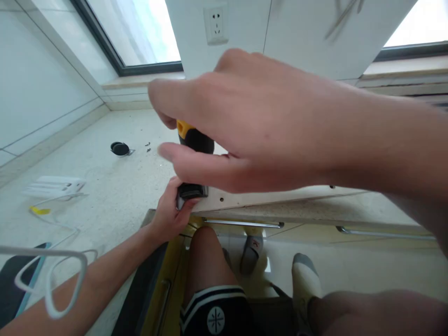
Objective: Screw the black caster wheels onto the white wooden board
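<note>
My right hand fills the middle of the view, its fingers curled round a yellow-and-black handle, seemingly a screwdriver. Only part of the handle shows between thumb and forefinger; its lower end is hidden. Just below, my left hand pinches a black caster with a shiny metal edge. The caster is at the left end of a white board with small holes along its near side. Whether the screwdriver touches the caster cannot be seen.
Another black caster lies on the pale counter, near several small screws. Left are a white power strip, a looping white cable and a dark flat object. Drawer handles run below the counter edge.
</note>
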Action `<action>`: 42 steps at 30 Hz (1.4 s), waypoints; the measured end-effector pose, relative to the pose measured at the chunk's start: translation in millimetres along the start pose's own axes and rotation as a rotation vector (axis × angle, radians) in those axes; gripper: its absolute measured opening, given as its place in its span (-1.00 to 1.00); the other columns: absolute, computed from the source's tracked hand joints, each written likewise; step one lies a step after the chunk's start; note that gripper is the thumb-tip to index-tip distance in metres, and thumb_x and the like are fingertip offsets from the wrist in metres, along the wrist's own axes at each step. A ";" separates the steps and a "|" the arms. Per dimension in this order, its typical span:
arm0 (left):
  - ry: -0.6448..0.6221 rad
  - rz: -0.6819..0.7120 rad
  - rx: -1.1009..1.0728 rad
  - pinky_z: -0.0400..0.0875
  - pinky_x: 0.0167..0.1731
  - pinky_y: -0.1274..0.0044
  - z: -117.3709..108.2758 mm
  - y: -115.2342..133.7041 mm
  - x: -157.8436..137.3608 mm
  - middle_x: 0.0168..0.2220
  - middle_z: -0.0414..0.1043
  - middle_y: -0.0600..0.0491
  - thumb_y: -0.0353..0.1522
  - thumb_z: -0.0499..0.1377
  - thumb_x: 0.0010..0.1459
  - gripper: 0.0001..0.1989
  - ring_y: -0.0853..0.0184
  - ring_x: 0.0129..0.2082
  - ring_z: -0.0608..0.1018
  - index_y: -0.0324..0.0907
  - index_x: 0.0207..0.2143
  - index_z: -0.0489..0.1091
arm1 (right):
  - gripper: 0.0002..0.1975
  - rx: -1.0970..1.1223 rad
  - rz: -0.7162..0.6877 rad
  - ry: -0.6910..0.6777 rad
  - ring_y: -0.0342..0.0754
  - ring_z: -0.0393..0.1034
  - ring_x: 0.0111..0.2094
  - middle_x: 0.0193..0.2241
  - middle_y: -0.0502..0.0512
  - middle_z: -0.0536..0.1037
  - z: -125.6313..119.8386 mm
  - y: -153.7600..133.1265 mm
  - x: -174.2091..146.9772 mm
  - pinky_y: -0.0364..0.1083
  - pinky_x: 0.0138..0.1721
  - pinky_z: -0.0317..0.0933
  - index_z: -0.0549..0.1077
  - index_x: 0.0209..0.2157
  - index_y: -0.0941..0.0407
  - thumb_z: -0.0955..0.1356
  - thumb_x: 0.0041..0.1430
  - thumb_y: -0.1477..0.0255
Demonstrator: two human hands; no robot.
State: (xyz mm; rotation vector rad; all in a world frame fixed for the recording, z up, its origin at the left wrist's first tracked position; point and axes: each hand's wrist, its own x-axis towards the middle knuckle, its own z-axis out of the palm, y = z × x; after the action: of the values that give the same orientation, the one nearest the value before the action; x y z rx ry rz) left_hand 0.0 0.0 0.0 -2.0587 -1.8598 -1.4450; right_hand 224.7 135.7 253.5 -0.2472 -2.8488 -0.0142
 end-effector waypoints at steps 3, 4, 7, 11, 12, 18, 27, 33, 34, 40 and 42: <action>0.003 0.001 -0.008 0.69 0.12 0.22 -0.5 0.0 -0.4 0.12 0.65 -0.18 -0.17 0.31 0.51 -0.57 0.07 0.09 0.73 -0.11 0.30 0.42 | -0.61 -0.052 0.011 0.027 0.00 0.44 -0.16 -0.33 0.01 0.51 2.7 -1.3 1.2 0.01 -0.17 0.00 0.52 0.03 -0.02 0.18 0.61 0.08; 0.000 -0.006 0.005 0.70 0.08 0.24 -0.6 0.1 -0.5 0.09 0.66 -0.17 -0.15 0.31 0.51 -0.60 0.06 0.06 0.74 -0.11 0.26 0.44 | -0.65 -0.013 -0.022 0.006 -0.03 0.41 -0.19 -0.29 -0.02 0.54 3.2 -1.8 1.5 0.01 -0.17 0.00 0.50 0.11 -0.05 0.18 0.59 0.15; 0.004 -0.017 0.031 0.70 0.03 0.25 -0.7 0.0 -1.0 0.03 0.67 -0.17 -0.11 0.31 0.51 -0.63 0.06 0.00 0.75 -0.12 0.19 0.47 | -0.70 0.022 -0.041 -0.018 -0.01 0.39 -0.17 -0.28 -0.03 0.54 3.4 -3.2 1.5 0.03 -0.14 0.02 0.48 0.07 -0.08 0.22 0.53 0.15; 0.009 -0.013 -0.002 0.68 0.16 0.19 -0.3 -1.0 -1.8 0.13 0.64 -0.19 -0.16 0.31 0.51 -0.57 0.05 0.11 0.72 -0.10 0.30 0.40 | -0.59 -0.066 0.028 0.034 0.11 0.45 0.01 -0.39 0.06 0.44 2.6 -4.2 1.6 0.03 -0.10 0.02 0.47 -0.18 0.03 0.19 0.60 0.08; 0.001 -0.018 0.002 0.68 0.15 0.19 -0.2 -1.3 -1.7 0.13 0.63 -0.19 -0.15 0.31 0.52 -0.58 0.05 0.10 0.72 -0.11 0.29 0.41 | -0.66 -0.027 -0.015 0.011 0.05 0.45 0.00 -0.31 0.03 0.51 2.5 -4.0 1.4 0.01 -0.10 0.03 0.50 -0.09 0.01 0.20 0.60 0.15; 0.025 0.141 0.024 0.71 0.14 0.17 0.0 3.5 5.0 0.16 0.61 -0.19 -0.23 0.26 0.56 -0.57 0.05 0.14 0.71 -0.07 0.37 0.35 | -0.58 -0.029 -0.010 0.057 0.00 0.43 -0.13 -0.27 0.01 0.59 7.3 -0.8 -1.1 -0.05 -0.17 0.01 0.52 0.14 0.00 0.25 0.57 0.03; -0.086 0.252 0.220 0.68 0.18 0.17 -11.4 32.6 24.7 0.27 0.51 -0.21 -0.37 0.33 0.47 -0.65 0.03 0.18 0.65 -0.08 0.24 0.48 | -0.57 -0.002 -0.070 0.007 -0.09 0.44 -0.22 -0.35 0.00 0.50 1.5 13.6 -2.6 -0.10 -0.15 0.06 0.51 0.05 0.07 0.17 0.64 0.10; -0.283 0.274 0.476 0.67 0.09 0.04 -29.6 56.6 47.7 0.08 0.69 -0.21 -0.31 0.28 0.48 -0.81 -0.15 0.07 0.70 -0.12 0.06 0.64 | -0.59 0.131 -0.206 -0.043 -0.11 0.40 -0.19 -0.15 -0.03 0.60 1.5 8.4 -11.5 -0.07 -0.12 0.06 0.37 0.34 -0.02 0.19 0.60 0.26; -0.314 0.257 0.488 0.68 0.06 0.03 -31.4 59.2 51.7 0.05 0.71 -0.22 -0.30 0.27 0.48 -0.79 -0.17 0.05 0.72 -0.12 0.05 0.66 | -0.60 0.088 -0.165 -0.018 -0.07 0.39 -0.20 -0.24 -0.02 0.58 2.0 6.5 -12.6 -0.04 -0.15 0.02 0.42 0.29 -0.01 0.21 0.61 0.17; -0.526 0.170 0.444 0.65 0.10 0.09 -35.0 64.2 72.0 -0.06 0.75 -0.09 -0.32 0.25 0.42 -0.80 -0.11 0.05 0.74 -0.06 -0.05 0.70 | -0.64 0.071 -0.095 -0.018 0.00 0.37 -0.23 -0.25 0.00 0.62 -0.7 -0.9 -17.0 0.03 -0.23 -0.03 0.44 0.23 -0.08 0.21 0.55 0.21; -0.556 0.155 0.408 0.64 0.11 0.18 -36.7 64.0 75.5 -0.08 0.74 -0.03 -0.34 0.25 0.41 -0.79 -0.02 0.02 0.73 -0.02 -0.04 0.70 | -0.63 0.132 -0.140 -0.036 -0.03 0.42 -0.16 -0.10 0.01 0.67 -3.2 -2.0 -17.9 0.02 -0.22 0.01 0.43 0.24 -0.06 0.23 0.55 0.18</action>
State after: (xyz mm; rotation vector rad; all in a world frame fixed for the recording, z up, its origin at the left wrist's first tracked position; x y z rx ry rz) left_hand 18.4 19.4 102.2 -2.4551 -1.8784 -0.4204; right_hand 242.1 130.6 251.7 -0.0198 -2.8816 0.1508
